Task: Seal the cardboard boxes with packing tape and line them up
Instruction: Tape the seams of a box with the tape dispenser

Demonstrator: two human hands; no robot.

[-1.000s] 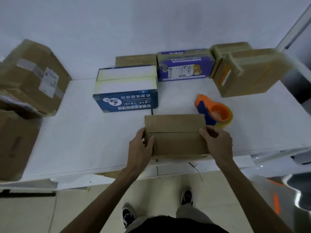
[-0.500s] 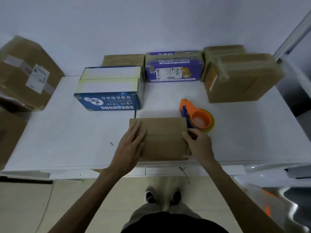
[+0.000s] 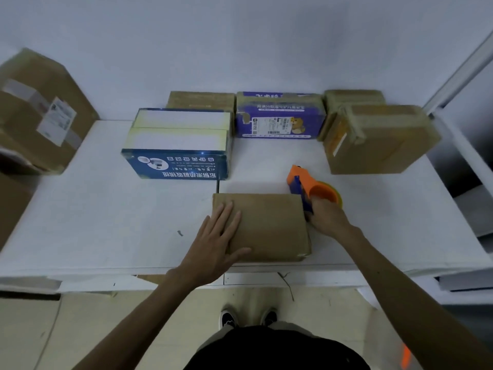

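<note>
A flat brown cardboard box (image 3: 269,225) lies at the near edge of the white table (image 3: 106,209), its flaps down. My left hand (image 3: 216,241) rests flat on the box's left part, fingers straight and spread. Just right of the box stands an orange and blue tape dispenser (image 3: 306,182) with a yellowish roll. My right hand (image 3: 326,218) has its fingers curled onto the dispenser's near side, the thumb by the blue part; the fingertips are hidden.
A blue and white box (image 3: 178,145) sits behind the brown one. Along the wall stand a brown box (image 3: 200,100), a purple box (image 3: 280,116) and taped brown boxes (image 3: 378,140). Large cartons (image 3: 40,110) are stacked off the table's left end.
My right hand left the box's right edge and moved onto the tape dispenser. My left hand slid up and now lies flat on the box top.
</note>
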